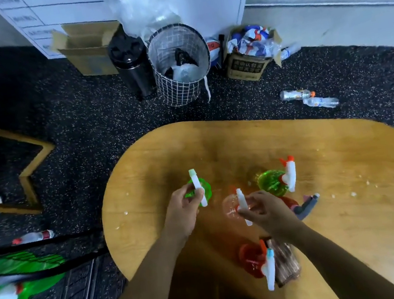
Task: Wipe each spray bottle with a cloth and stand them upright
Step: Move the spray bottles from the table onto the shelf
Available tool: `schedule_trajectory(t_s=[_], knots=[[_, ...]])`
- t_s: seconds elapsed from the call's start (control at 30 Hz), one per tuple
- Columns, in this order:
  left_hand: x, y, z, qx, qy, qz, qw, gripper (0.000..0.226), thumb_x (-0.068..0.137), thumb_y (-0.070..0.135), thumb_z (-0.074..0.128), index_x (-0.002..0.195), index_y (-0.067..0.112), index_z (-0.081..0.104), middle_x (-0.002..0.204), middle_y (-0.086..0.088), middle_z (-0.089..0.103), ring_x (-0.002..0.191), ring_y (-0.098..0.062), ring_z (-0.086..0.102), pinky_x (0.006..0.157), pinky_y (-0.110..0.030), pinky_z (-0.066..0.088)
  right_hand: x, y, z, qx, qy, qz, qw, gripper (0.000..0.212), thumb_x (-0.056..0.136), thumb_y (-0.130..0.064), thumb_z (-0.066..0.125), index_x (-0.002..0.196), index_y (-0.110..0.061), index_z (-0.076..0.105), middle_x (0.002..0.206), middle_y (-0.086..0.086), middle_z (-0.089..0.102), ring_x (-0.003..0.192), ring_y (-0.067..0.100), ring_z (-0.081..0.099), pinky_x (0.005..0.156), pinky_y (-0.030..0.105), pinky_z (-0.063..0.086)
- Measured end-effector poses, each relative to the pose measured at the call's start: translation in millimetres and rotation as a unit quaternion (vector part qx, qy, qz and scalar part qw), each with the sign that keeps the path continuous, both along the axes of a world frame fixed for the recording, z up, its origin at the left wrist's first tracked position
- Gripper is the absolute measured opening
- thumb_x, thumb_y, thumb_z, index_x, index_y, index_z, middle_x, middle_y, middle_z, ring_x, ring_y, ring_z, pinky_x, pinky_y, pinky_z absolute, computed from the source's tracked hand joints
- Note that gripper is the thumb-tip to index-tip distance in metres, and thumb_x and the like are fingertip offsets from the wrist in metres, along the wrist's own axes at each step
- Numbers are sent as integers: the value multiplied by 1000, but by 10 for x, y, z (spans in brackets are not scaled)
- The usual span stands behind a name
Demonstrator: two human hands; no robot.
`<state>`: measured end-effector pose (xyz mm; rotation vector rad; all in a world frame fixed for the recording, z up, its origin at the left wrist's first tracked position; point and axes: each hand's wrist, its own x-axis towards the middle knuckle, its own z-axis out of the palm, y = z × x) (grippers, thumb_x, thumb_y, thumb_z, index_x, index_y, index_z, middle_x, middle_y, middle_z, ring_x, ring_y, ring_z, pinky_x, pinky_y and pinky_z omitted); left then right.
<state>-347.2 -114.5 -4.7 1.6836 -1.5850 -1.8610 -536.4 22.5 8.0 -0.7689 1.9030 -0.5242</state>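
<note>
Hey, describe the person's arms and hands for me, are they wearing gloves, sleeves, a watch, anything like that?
Both arms are bare from the frame's bottom edge to the fingers: no sleeves show. The left hand and right hand wear no gloves, and no watch, bracelet or ring is visible on either wrist or hand, though the picture is somewhat soft for small items.

Table: five spray bottles; one cloth; two hands.

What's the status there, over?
Left hand grips green bottle. Right hand grips clear bottle. Cloth idle by red bottle.
</note>
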Motion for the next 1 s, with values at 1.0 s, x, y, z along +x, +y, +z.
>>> schedule_trajectory(t_s=[1.0], knots=[[4089, 925, 718, -148, 75, 405, 899, 9, 100, 25, 71, 99, 17, 75, 71, 12, 54, 62, -4, 45, 62, -18, 37, 3769, -1369, 763, -131, -21, 402, 906, 31, 86, -53, 79, 99, -25, 78, 92, -8, 76, 83, 7, 72, 75, 20, 54]])
